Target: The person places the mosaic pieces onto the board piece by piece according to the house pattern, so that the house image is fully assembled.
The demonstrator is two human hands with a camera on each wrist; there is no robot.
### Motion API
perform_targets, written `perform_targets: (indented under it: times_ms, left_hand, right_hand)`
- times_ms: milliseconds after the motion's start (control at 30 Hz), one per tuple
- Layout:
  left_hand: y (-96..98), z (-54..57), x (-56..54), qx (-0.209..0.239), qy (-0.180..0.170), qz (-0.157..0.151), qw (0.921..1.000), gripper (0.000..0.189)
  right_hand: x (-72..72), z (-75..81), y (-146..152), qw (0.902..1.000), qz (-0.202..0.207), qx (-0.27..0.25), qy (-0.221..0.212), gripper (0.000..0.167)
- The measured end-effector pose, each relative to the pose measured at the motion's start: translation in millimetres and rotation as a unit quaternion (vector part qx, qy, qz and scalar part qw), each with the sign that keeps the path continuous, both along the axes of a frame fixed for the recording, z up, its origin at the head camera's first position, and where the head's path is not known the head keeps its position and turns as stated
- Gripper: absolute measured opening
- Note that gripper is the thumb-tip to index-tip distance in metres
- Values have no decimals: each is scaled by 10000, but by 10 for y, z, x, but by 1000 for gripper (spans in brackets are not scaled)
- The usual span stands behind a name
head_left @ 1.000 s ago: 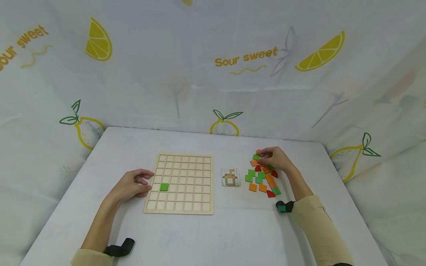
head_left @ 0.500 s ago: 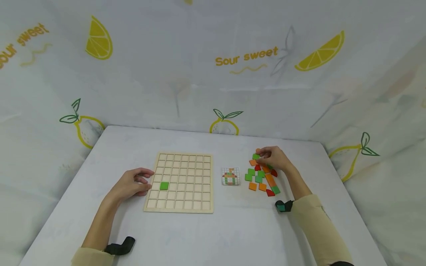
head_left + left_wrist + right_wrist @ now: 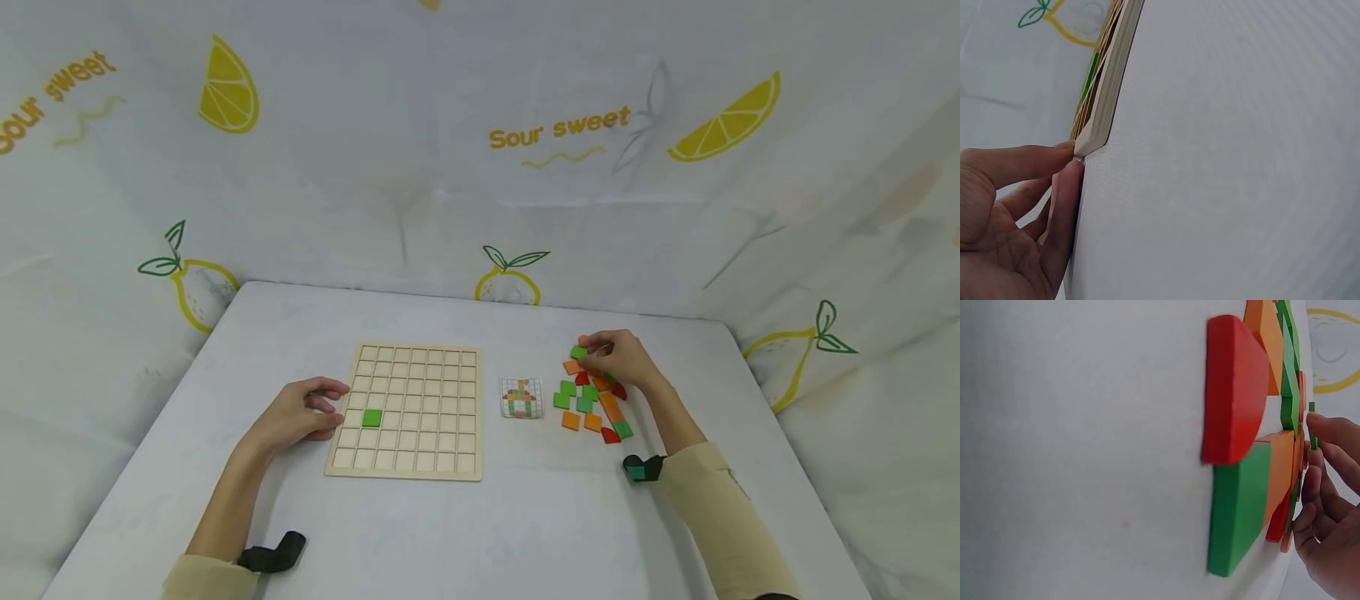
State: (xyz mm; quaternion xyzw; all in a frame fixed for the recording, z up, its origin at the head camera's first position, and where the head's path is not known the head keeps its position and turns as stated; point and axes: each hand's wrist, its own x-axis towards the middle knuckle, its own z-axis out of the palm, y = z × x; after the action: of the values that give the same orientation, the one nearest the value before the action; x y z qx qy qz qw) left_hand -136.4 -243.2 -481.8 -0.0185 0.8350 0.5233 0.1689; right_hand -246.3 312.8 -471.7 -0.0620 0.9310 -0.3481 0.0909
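Note:
In the head view, a pale wooden grid board [image 3: 405,477] lies flat, with one green tile [image 3: 372,418] in a cell toward its left side. My left hand [image 3: 300,412] rests at the board's left edge, thumb and fingertips touching the rim with the fingers loosely bent. Over the far end of a loose cluster of pieces, my right hand [image 3: 618,357] pinches a green square tile [image 3: 1313,425] between thumb and finger. Around that hand lie orange tiles [image 3: 571,422], green tiles [image 3: 562,401] and red rounded pieces [image 3: 611,435]; the palm hides some of them.
A small pattern card [image 3: 521,398] with a coloured grid picture lies between the board and the pieces. The white table [image 3: 450,542] ends at a lemon-print cloth [image 3: 420,208] behind. Each wrist wears a black camera mount [image 3: 273,553].
Both hands keep their places, the left at the board's edge and the right with the green tile. Only the head view shifts slightly.

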Motion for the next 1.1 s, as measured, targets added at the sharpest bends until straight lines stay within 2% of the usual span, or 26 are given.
perform_targets:
  times_ms: [433, 867, 1100]
  left_hand:
    - [-6, -14, -13, 5, -4, 5, 10000, 54]
    - [-4, -25, 28, 95, -64, 23, 9999, 54]
    - [1, -23, -2, 78, -15, 29, 10000, 53]
  right_hand:
    - [42, 130, -142, 9985, 151, -340, 391, 32]
    - [262, 434, -609, 9923, 754, -628, 759, 28]
    - [391, 567, -907, 9862, 1085, -840, 929, 27]
